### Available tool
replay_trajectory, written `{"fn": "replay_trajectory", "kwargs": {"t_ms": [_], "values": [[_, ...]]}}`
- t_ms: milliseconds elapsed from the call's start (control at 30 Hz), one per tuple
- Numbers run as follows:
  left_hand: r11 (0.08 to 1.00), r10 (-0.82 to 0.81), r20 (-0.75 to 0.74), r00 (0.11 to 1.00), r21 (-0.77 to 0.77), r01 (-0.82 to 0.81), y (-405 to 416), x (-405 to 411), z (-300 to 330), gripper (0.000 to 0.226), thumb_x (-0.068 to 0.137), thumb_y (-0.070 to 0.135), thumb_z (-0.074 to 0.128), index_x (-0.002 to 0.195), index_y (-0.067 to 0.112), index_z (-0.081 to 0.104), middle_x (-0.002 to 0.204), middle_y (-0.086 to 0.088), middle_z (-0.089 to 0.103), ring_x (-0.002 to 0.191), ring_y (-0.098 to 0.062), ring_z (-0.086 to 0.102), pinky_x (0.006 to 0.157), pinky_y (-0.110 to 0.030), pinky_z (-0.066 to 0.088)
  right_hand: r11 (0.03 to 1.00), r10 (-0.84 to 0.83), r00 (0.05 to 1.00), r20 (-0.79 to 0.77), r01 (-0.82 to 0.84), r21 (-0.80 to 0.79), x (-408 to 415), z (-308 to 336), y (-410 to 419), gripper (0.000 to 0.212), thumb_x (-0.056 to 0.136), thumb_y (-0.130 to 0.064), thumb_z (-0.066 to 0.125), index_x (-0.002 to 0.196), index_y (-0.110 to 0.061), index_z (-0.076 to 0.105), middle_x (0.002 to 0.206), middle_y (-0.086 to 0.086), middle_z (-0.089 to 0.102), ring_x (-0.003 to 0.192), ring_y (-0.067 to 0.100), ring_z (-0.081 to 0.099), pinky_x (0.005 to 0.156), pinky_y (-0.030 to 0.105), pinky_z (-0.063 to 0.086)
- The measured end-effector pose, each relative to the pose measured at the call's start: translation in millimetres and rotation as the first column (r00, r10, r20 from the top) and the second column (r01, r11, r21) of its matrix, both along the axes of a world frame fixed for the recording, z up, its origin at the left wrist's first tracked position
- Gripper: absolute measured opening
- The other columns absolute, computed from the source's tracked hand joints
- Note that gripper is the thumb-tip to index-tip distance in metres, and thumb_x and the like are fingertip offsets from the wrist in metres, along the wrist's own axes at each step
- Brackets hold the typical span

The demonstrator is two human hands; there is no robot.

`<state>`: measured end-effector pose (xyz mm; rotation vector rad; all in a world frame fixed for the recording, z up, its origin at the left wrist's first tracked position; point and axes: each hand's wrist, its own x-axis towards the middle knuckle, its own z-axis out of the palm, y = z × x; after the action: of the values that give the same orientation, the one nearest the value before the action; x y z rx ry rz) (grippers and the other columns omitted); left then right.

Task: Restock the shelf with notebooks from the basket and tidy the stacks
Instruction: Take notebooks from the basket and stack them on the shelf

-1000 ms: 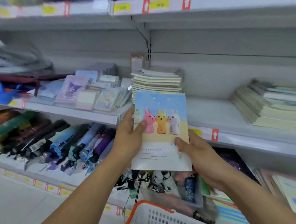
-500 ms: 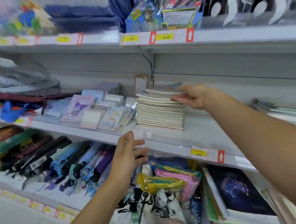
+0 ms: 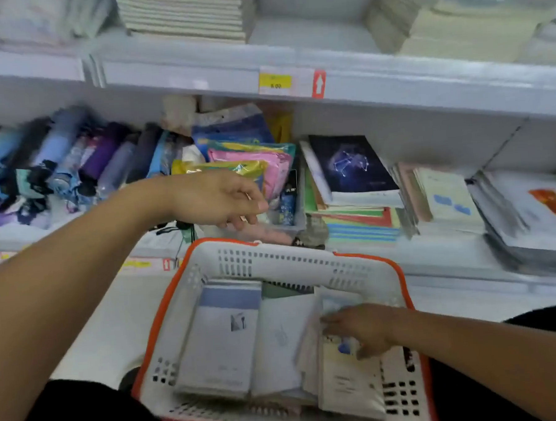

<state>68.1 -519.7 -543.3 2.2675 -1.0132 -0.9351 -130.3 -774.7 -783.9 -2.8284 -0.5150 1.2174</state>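
Fingers (image 3: pixel 332 321) of the right hand (image 3: pixel 360 330) are now pressed, curled, on a pale notebook (image 3: pixel 346 380) in the basket (image 3: pixel 272 259), having left the shelf stack (image 3: pixel 186 15) half a second ago; a fresh pick is judged begun. Left hand (image 3: pixel 218 197) is held loosely curled, empty, above the rim. Notebooks are seen lying flat, overlapped, blurred.

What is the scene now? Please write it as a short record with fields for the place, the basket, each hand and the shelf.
place: shop aisle with white shelves
basket: white basket with orange rim, notebooks lying inside
right hand: right hand is down in the basket, on a notebook; grip unclear
left hand: left hand hovers above the basket, fingers loosely curled, holds nothing
upper shelf: notebook stack
lower shelf: umbrellas, dark constellation notebook
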Motion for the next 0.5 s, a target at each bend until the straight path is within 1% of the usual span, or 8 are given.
{"fn": "replay_trajectory", "kwargs": {"t_ms": [67, 133, 200, 267, 333, 367, 433, 500], "values": [[0.995, -0.086, -0.021, 0.996, 0.057, 0.087, -12, -5, -9, 0.019, 0.096, 0.039, 0.054, 0.107, 0.028, 0.064, 0.101, 0.005, 0.072, 0.092, -0.008, 0.071, 0.082, -0.03, 0.055, 0.992, 0.114, 0.991, 0.068, -0.11, -0.065, -10, -7, -6, 0.072, 0.09, -0.03, 0.067, 0.153, -0.02, 0.031, 0.162, 0.002, 0.022, 0.137, 0.031, 0.037, 0.105, 0.043, 0.04], [0.984, -0.146, -0.017, 0.989, 0.101, 0.147, -22, -11, -16, 0.026, 0.094, 0.042, 0.053, 0.114, 0.027, 0.062, 0.102, 0.007, 0.071, 0.092, -0.006, 0.07, 0.079, -0.027, 0.055, 0.981, 0.189, 0.972, 0.137, -0.179, -0.082, -17, -10, -7, 0.076, 0.092, -0.029, 0.064, 0.156, -0.023, 0.022, 0.164, 0.001, 0.018, 0.136, 0.031, 0.036, 0.102, 0.045, 0.042], [0.971, -0.187, -0.01, 0.982, 0.149, 0.186, -28, -18, -21, 0.042, 0.086, 0.054, 0.054, 0.117, 0.027, 0.062, 0.102, 0.009, 0.07, 0.093, -0.006, 0.069, 0.079, -0.027, 0.055, 0.966, 0.254, 0.957, 0.137, -0.243, -0.092, -18, -13, -2, 0.084, 0.092, -0.028, 0.063, 0.158, -0.027, 0.012, 0.166, -0.004, 0.004, 0.14, 0.03, 0.028, 0.102, 0.045, 0.042], [0.96, -0.211, -0.031, 0.977, 0.184, 0.213, -31, -22, -26, 0.046, 0.082, 0.058, 0.053, 0.117, 0.029, 0.062, 0.106, 0.014, 0.069, 0.096, -0.009, 0.068, 0.081, -0.028, 0.054, 0.965, 0.256, 0.962, 0.095, -0.248, -0.088, -15, -14, 5, 0.076, 0.096, -0.024, 0.057, 0.158, -0.026, 0.013, 0.166, -0.005, 0.004, 0.145, 0.029, 0.024, 0.104, 0.045, 0.04], [0.954, -0.215, -0.064, 0.975, 0.201, 0.224, -34, -24, -32, 0.031, 0.094, 0.043, 0.053, 0.118, 0.025, 0.061, 0.104, 0.034, 0.065, 0.099, -0.012, 0.067, 0.077, -0.022, 0.051, 0.954, 0.297, 0.948, 0.118, -0.29, -0.07, -11, -12, 9, 0.059, 0.102, -0.021, 0.046, 0.157, -0.023, 0.022, 0.165, -0.002, 0.014, 0.145, 0.028, 0.028, 0.104, 0.042, 0.039], [0.952, -0.212, -0.074, 0.974, 0.21, 0.223, -35, -25, -34, 0.028, 0.096, 0.037, 0.053, 0.119, 0.023, 0.061, 0.093, 0.045, 0.061, 0.099, -0.012, 0.067, 0.075, -0.019, 0.048, 0.957, 0.29, 0.947, 0.135, -0.285, -0.058, -10, -10, 9, 0.054, 0.103, -0.021, 0.043, 0.155, -0.022, 0.028, 0.164, -0.001, 0.02, 0.143, 0.027, 0.031, 0.103, 0.041, 0.04], [0.946, -0.225, -0.079, 0.971, 0.22, 0.237, -35, -27, -36, 0.028, 0.098, 0.035, 0.052, 0.122, 0.022, 0.06, 0.078, 0.054, 0.053, 0.096, -0.01, 0.066, 0.075, -0.02, 0.046, 0.967, 0.254, 0.961, 0.107, -0.252, -0.035, -7, -5, 8, 0.046, 0.1, -0.02, 0.048, 0.146, -0.019, 0.044, 0.156, 0.003, 0.038, 0.134, 0.026, 0.043, 0.095, 0.038, 0.044], [0.936, -0.243, -0.079, 0.967, 0.242, 0.255, -36, -28, -38, 0.032, 0.097, 0.037, 0.052, 0.124, 0.022, 0.059, 0.074, 0.056, 0.05, 0.093, -0.003, 0.065, 0.072, -0.015, 0.045, 0.994, 0.107, 0.986, 0.126, -0.11, 0.016, 0, 9, 10, 0.027, 0.096, -0.023, 0.052, 0.116, -0.014, 0.066, 0.122, 0.004, 0.064, 0.104, 0.024, 0.06, 0.08, 0.034, 0.044]]}}
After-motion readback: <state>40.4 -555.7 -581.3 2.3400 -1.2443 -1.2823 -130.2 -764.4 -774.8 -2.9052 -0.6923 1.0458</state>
